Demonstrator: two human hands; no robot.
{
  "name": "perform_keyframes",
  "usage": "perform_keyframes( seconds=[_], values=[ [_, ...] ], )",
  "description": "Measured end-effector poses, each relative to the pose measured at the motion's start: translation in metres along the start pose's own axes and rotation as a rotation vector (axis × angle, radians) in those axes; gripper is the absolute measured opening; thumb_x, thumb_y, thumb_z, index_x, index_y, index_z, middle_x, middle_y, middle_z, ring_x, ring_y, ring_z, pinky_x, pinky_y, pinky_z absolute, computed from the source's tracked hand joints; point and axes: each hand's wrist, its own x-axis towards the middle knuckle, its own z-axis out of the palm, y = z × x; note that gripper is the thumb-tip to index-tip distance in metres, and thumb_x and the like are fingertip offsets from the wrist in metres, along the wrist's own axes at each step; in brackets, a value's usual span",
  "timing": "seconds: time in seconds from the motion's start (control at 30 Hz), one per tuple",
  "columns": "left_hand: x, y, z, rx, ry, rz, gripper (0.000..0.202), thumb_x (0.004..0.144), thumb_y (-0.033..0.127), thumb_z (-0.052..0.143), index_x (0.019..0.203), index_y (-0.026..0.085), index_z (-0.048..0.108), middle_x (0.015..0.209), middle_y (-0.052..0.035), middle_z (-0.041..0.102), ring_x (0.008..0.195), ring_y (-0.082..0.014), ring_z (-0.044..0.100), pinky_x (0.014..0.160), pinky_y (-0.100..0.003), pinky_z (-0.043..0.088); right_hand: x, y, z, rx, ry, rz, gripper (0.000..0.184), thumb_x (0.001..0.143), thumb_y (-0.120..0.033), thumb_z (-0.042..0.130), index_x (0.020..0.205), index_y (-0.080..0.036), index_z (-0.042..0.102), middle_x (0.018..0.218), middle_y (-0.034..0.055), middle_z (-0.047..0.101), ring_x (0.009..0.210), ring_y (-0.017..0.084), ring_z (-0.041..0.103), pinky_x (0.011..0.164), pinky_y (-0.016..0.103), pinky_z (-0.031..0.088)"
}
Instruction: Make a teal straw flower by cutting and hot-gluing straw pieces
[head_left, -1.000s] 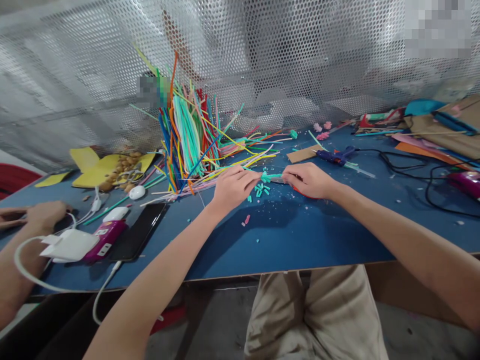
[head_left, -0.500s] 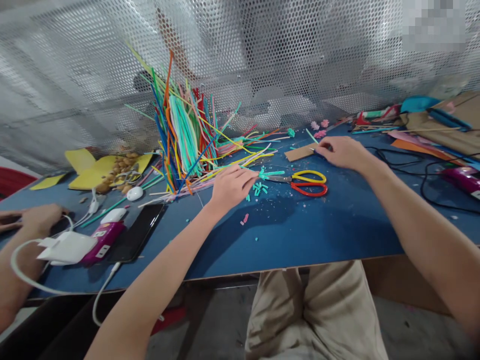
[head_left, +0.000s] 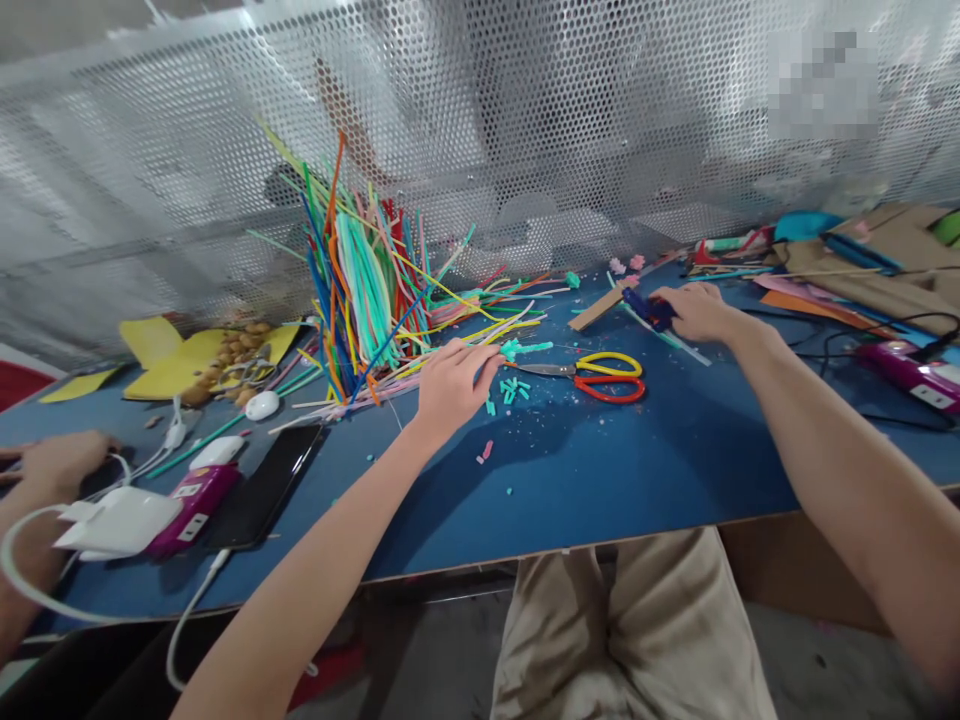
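Note:
My left hand (head_left: pixel 450 385) rests on the blue table (head_left: pixel 637 470), its fingers pinched on a teal pipe cleaner piece (head_left: pixel 523 348). Short teal cut bits (head_left: pixel 510 393) lie just right of it. Scissors with yellow and red handles (head_left: pixel 600 372) lie flat beside them, untouched. Farther back, my right hand (head_left: pixel 694 310) is closed around a blue glue gun (head_left: pixel 649 308), whose clear glue stick points toward me. A pile of coloured pipe cleaners (head_left: pixel 367 290) leans against the perforated metal screen behind my left hand.
Another person's hand (head_left: pixel 52 462) rests at the far left near a white charger (head_left: pixel 120 518), a pink device (head_left: pixel 191 497) and a black phone (head_left: pixel 262 485). Yellow foam with nuts (head_left: pixel 217 350) lies behind. Cables, a purple tool (head_left: pixel 911 372) and cardboard (head_left: pixel 885 265) crowd the right.
My right hand let go of the scissors, which now lie on the table, reached back to the right and closed on the blue glue gun. My left hand stayed with the teal piece.

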Motion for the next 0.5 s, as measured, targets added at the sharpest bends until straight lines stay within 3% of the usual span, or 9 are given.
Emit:
perform_keyframes(
  seconds=[0.1,0.2,0.27,0.33,0.4,0.5],
  values=[
    [0.0,0.001,0.001,-0.053,-0.006,0.002,0.026,0.101,0.037,0.056,0.105,0.021,0.075,0.093,-0.0043,0.079,0.082,-0.0179,0.067,0.078,-0.032,0.048,0.0,-0.002,-0.01,0.041,0.006,-0.051,0.055,0.083,0.001,0.054,0.138,-0.002,0.052,0.128,0.0271,0.062,0.105,0.021,0.054,0.086,0.033,0.031],
    [0.0,0.003,0.0,-0.097,-0.011,0.001,0.025,0.101,0.036,0.056,0.105,0.022,0.076,0.098,-0.0037,0.079,0.084,-0.0174,0.069,0.081,-0.032,0.049,0.001,-0.009,-0.016,0.15,0.174,-0.003,0.053,0.089,-0.01,0.06,0.14,-0.006,0.045,0.126,0.0254,0.061,0.101,0.021,0.056,0.084,0.032,0.035],
    [0.0,0.006,-0.001,-0.098,-0.018,-0.019,0.026,0.101,0.037,0.056,0.106,0.023,0.077,0.098,-0.0034,0.08,0.084,-0.0174,0.069,0.08,-0.031,0.049,0.001,-0.017,-0.018,0.266,0.32,0.103,0.038,0.092,-0.021,0.064,0.128,-0.013,0.054,0.103,0.0156,0.068,0.084,0.018,0.057,0.08,0.032,0.038],
    [0.0,0.007,-0.002,-0.083,-0.018,-0.044,0.025,0.1,0.039,0.058,0.107,0.025,0.077,0.097,-0.0026,0.08,0.084,-0.0174,0.069,0.078,-0.031,0.048,0.001,-0.027,-0.021,0.408,0.391,0.172,0.02,0.096,-0.031,0.06,0.108,-0.016,0.062,0.077,0.0058,0.063,0.067,0.016,0.053,0.073,0.033,0.04],
    [0.0,0.008,-0.001,-0.06,-0.008,-0.067,0.024,0.099,0.041,0.059,0.107,0.028,0.078,0.095,-0.0016,0.08,0.084,-0.0175,0.068,0.077,-0.032,0.046,-0.001,-0.041,-0.025,0.588,0.379,0.117,0.021,0.098,-0.036,0.057,0.094,-0.016,0.063,0.064,0.001,0.056,0.059,0.013,0.05,0.067,0.033,0.041],
    [-0.001,0.008,0.0,-0.046,0.014,-0.077,0.022,0.098,0.042,0.061,0.107,0.031,0.078,0.092,-0.0003,0.08,0.083,-0.0173,0.068,0.076,-0.032,0.045,-0.008,-0.069,-0.03,0.853,0.26,-0.079,0.023,0.096,-0.037,0.062,0.088,-0.015,0.063,0.067,0.0031,0.06,0.054,0.01,0.051,0.06,0.032,0.042]
  ],
)
